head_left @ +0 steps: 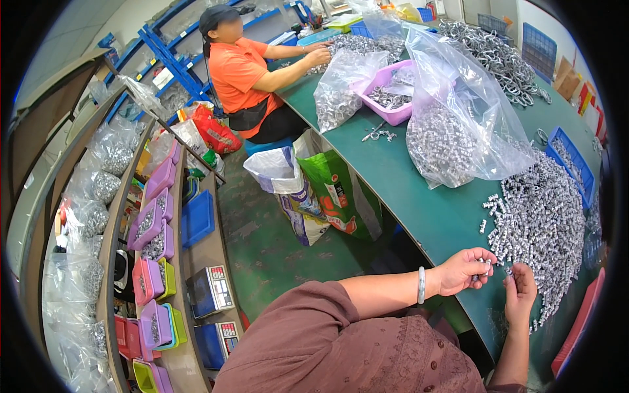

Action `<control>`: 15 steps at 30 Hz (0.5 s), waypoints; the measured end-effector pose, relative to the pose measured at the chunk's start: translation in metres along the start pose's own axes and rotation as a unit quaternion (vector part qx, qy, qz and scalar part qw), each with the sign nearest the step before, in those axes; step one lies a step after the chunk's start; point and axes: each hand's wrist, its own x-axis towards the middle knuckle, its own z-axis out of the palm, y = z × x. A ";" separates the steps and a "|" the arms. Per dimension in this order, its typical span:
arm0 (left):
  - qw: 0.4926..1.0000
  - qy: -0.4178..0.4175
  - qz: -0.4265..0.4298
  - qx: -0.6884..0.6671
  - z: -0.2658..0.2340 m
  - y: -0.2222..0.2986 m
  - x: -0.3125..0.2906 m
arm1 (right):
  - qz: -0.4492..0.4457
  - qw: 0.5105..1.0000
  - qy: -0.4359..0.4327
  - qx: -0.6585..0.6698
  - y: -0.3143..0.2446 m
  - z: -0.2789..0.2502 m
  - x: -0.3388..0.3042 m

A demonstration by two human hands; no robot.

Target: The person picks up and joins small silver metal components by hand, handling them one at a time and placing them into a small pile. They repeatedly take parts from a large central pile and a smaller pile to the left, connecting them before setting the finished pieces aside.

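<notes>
My left hand point(464, 270) is closed around a few small silvery metal parts point(483, 262) over the near edge of the green table. Just to its right, my right hand point(521, 293) has thumb and forefinger pinched together at a small metal piece point(508, 270), partly hidden by the fingers. Both hands are close together but apart. Beyond them spreads a large heap of small silvery metal parts point(540, 223), lying loose on the table point(400, 187). The exact kind of part is too small to make out.
Behind the heap stand a clear bag of metal parts point(445, 141), a lilac basket point(396, 116) and a blue tray point(570, 164). Metal rings point(491, 59) pile up at the far right. A co-worker in orange point(239, 72) handles parts across the table. Sacks point(341, 196) stand below its edge.
</notes>
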 end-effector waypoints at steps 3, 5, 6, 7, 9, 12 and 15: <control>1.000 0.000 0.001 0.000 0.000 0.000 0.000 | 0.001 1.000 -0.001 0.002 -0.001 0.001 0.000; 1.000 0.000 0.000 0.001 0.000 0.001 0.000 | 0.002 1.000 -0.001 0.003 -0.001 0.001 0.000; 1.000 0.000 0.000 0.001 0.000 0.001 0.000 | 0.003 1.000 -0.001 0.004 -0.001 0.001 0.000; 1.000 0.000 0.000 0.001 0.000 0.001 0.000 | 0.003 1.000 -0.001 0.003 0.000 0.001 0.000; 1.000 0.001 -0.001 0.001 0.000 0.000 0.000 | 0.002 1.000 0.001 0.006 0.002 0.000 0.000; 1.000 -0.002 0.001 0.000 0.000 0.000 0.000 | 0.004 1.000 -0.003 0.008 0.001 0.000 0.000; 1.000 -0.003 0.002 -0.001 0.000 0.000 0.000 | 0.000 1.000 -0.013 0.006 0.002 -0.001 0.000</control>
